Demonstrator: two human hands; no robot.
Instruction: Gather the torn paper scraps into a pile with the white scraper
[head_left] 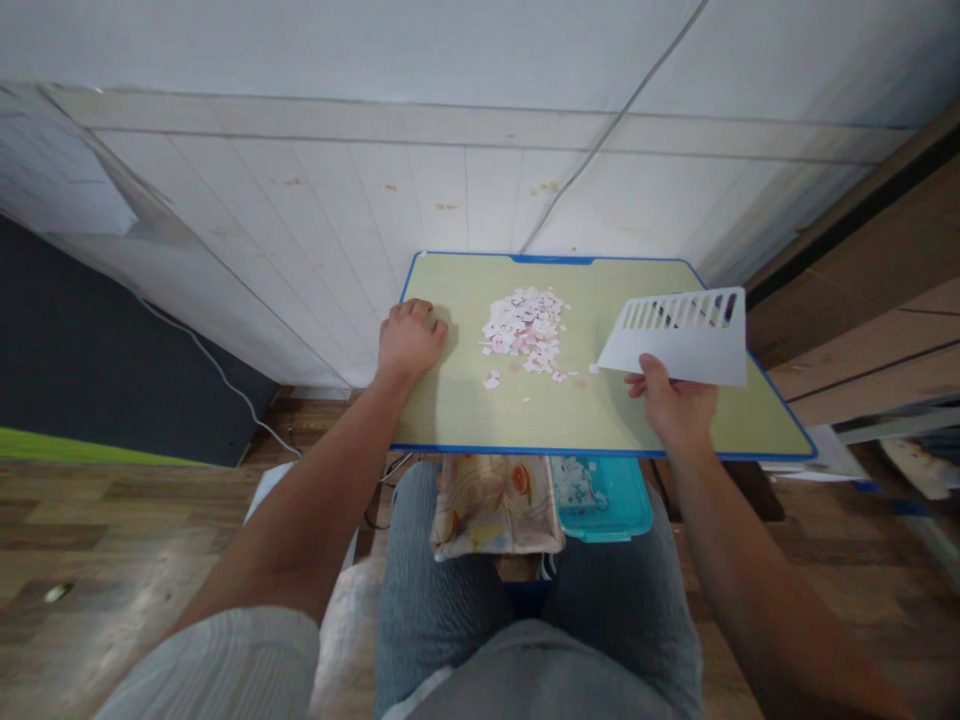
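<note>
A loose pile of small white and pinkish paper scraps (525,325) lies in the middle of a pale yellow-green tabletop (465,420) with a blue rim. My left hand (411,340) rests on the tabletop's left edge, fingers lying over the surface and slightly bent, with nothing in it. To the right of the pile, my right hand (679,405) grips a thin white sheet with a row of slanted slots (675,350) by its lower edge. The sheet is tilted above the tabletop, its left corner beside a stray scrap (594,368).
On my lap, below the front edge, are a patterned fabric-covered container (495,510) and a turquoise plastic box (615,515) with more scraps inside. A white panelled wall (337,220) with a hanging cable stands behind. Brown wooden furniture (862,290) is at right.
</note>
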